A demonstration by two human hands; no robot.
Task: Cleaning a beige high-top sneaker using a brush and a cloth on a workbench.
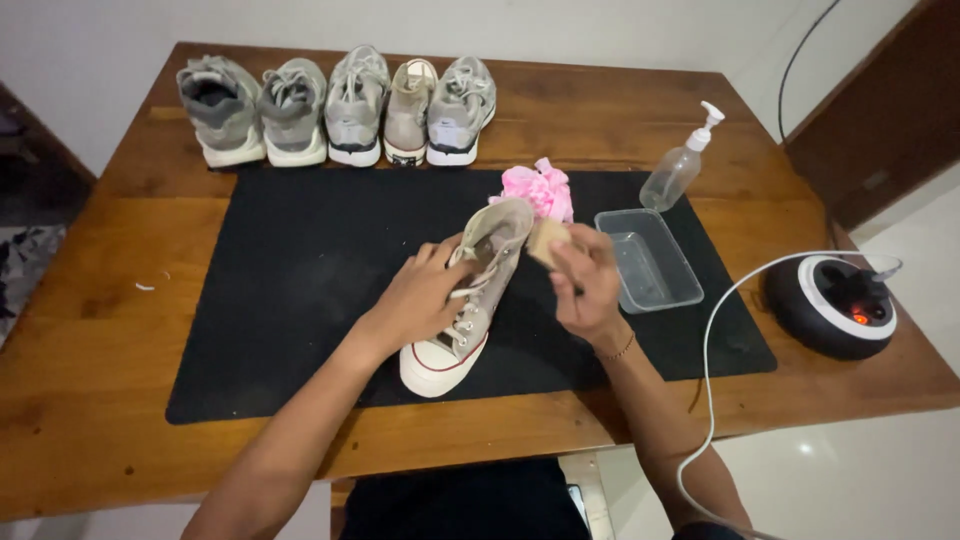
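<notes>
A beige high-top sneaker [470, 300] is lying near the middle of the frame on a black mat [300, 270], its white rubber toe pointing toward the lower edge and its ankle opening toward the top. The left hand [425, 292] is gripping the sneaker from the left side, fingers curling over the laces and the upper. The right hand [590, 285] is closing around a small tan brush [547, 240] and is pressing it against the sneaker's ankle part, just right of the shoe. A thin bracelet [622, 349] is sitting on the right wrist.

Just above the brush, a pink cloth [540, 188] is lying bunched on the mat, touching or nearly touching the top of the sneaker. To the right of the right hand, a clear plastic tub [650, 260] is resting on the mat, and a clear pump bottle [680, 165] is lying tilted just beyond it, toward the upper right.

Along the top edge of the mat, a row of five grey and beige shoes [335, 110] is standing side by side on the wooden desk [90, 300]. At the right edge of the frame, a round black and white device [832, 305] with an orange glow is sitting on the desk, and a white cable [712, 340] is running from it down toward the lower edge.
</notes>
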